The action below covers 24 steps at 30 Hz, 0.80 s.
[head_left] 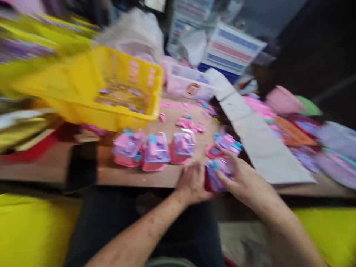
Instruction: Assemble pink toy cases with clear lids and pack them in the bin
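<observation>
A small pink-and-purple plastic toy piece (215, 180) with a clear cover and bits of blue is between my hands at the table's front edge. My left hand (193, 185) closes on its left side. From the right, my right hand (239, 176) grips it, thumb over the top and fingers around the far side. Just beyond lies a loose pink, purple and blue piece (228, 142). Left of my hands stand three similar toy pieces, the nearest being a clear-covered one (183, 146). Motion blur hides the finer details.
A yellow basket (119, 115) with small purple parts stands at the left. Small pink parts (186, 122) are scattered behind the row. A long pale cardboard strip (258, 141) crosses the right side, beside colourful trays (294, 131). A white-and-pink box (186, 87) sits at the back.
</observation>
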Motion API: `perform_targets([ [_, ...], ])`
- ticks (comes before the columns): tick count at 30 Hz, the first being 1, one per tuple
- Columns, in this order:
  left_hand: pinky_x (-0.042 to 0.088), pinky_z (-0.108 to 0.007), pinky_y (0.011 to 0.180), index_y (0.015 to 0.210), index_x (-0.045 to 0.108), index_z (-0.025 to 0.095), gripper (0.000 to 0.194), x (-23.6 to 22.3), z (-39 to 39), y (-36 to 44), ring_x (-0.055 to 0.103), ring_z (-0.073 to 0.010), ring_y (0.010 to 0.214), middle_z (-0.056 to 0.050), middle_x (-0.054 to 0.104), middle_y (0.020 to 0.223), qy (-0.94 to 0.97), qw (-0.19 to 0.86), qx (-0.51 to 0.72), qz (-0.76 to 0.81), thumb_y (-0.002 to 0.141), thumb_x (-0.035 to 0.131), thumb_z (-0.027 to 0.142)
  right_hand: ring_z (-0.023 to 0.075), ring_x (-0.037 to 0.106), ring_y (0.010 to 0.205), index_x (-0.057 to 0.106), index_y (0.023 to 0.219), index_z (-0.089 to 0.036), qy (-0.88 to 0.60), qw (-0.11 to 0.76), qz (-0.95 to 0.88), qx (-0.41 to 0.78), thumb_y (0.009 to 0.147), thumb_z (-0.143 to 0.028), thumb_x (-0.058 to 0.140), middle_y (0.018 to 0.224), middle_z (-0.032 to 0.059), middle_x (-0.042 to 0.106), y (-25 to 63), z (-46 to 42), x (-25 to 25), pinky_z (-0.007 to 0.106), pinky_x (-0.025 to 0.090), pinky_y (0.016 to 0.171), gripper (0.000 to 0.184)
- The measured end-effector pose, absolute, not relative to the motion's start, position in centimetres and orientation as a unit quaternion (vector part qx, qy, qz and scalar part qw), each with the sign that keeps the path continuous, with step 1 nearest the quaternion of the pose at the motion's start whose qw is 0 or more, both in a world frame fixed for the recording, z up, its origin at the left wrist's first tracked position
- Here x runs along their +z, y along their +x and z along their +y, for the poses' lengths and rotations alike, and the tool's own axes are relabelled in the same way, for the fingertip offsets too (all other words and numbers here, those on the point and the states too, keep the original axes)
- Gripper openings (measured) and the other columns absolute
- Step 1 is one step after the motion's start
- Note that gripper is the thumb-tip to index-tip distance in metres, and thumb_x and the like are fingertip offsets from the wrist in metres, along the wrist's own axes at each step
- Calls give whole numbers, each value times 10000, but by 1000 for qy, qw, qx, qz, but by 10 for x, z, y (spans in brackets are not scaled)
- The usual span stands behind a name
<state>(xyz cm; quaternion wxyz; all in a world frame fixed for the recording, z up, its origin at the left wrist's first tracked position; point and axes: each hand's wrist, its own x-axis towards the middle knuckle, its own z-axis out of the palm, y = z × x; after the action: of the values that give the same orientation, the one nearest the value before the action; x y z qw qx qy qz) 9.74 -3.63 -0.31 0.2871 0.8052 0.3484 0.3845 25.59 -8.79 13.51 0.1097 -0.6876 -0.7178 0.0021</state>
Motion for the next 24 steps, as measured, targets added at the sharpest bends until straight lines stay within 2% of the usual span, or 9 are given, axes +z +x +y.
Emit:
perform_targets([
  [3, 469, -666, 1271, 1654, 330, 148, 1284, -10, -54, 130, 563, -453, 1514, -268, 559, 1601, 801, 343, 396, 290, 672, 1055, 544, 362, 685, 1349, 505, 1643, -197, -740, 53, -670, 31, 1071, -437, 587, 1470, 193, 679, 271, -115, 146, 571, 541, 1178, 626],
  [5, 433, -654, 1300, 1685, 230, 161, 1363, -11, -53, 126, 520, -440, 1566, -272, 513, 1654, 798, 351, 402, 280, 672, 1060, 536, 365, 705, 1305, 509, 1661, -227, -751, 29, -658, 39, 1066, -438, 581, 1450, 183, 677, 265, -112, 149, 572, 550, 1157, 636],
  [9, 422, -636, 1297, 1676, 241, 196, 1344, -11, -49, 116, 525, -429, 1564, -239, 536, 1644, 794, 353, 404, 286, 676, 1053, 578, 367, 730, 1243, 491, 1693, -274, -744, -12, -667, 33, 1061, -450, 596, 1423, 163, 688, 256, -101, 156, 568, 581, 1100, 664],
  [15, 418, -631, 1283, 1684, 231, 199, 1350, -7, -50, 120, 517, -445, 1565, -248, 514, 1661, 793, 367, 395, 282, 687, 1036, 626, 368, 724, 1234, 489, 1660, -287, -733, -72, -676, 36, 1058, -444, 592, 1456, 164, 675, 254, -98, 161, 566, 596, 1066, 630],
  [21, 450, -624, 1241, 1615, 339, 159, 1068, -5, -48, 117, 565, -431, 1511, -244, 585, 1590, 798, 366, 387, 283, 834, 913, 607, 403, 701, 1267, 441, 1627, -202, -754, -95, -650, 12, 1072, -454, 560, 1409, 209, 638, 247, -97, 150, 573, 616, 1031, 620],
  [24, 439, -615, 1252, 1611, 353, 155, 1044, -4, -48, 117, 559, -428, 1517, -244, 585, 1595, 798, 368, 386, 281, 840, 905, 591, 415, 696, 1262, 401, 1645, -196, -759, -105, -643, 18, 1083, -455, 539, 1454, 224, 595, 246, -98, 148, 592, 624, 1009, 634],
])
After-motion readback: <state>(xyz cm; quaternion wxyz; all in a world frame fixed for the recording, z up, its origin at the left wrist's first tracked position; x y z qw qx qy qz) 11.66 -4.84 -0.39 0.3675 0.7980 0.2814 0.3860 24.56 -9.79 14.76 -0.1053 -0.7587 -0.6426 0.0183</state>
